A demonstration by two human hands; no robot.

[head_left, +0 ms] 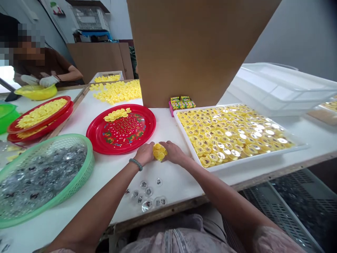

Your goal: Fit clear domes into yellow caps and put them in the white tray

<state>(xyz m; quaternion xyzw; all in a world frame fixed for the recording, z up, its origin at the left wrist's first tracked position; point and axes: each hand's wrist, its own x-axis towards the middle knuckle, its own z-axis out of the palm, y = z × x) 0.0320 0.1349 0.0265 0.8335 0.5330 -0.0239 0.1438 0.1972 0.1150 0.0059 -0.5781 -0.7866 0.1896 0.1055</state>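
Note:
A small cluster of yellow round plastic pieces [159,152] is gripped between my two hands over the white table. My left hand [144,154], with a beaded bracelet at the wrist, closes on its left side. On the opposite side my right hand [173,152] has its fingers curled around it. Just beyond my left hand lies a red round tray [123,144] with a few yellow pieces [117,114] at its far edge. Several clear discs with dark prints [148,191] are scattered between my forearms. To the right, a white tray [188,146] holds many yellow pieces with clear printed tops.
A green mesh basket [91,154] full of clear discs stands at left, near stacked red trays [68,102]. Cardboard [189,49] rises behind small green-and-yellow packets [183,103]. White bins [286,88] sit at right. A gloved co-worker [47,66] works over a yellow bowl [37,92].

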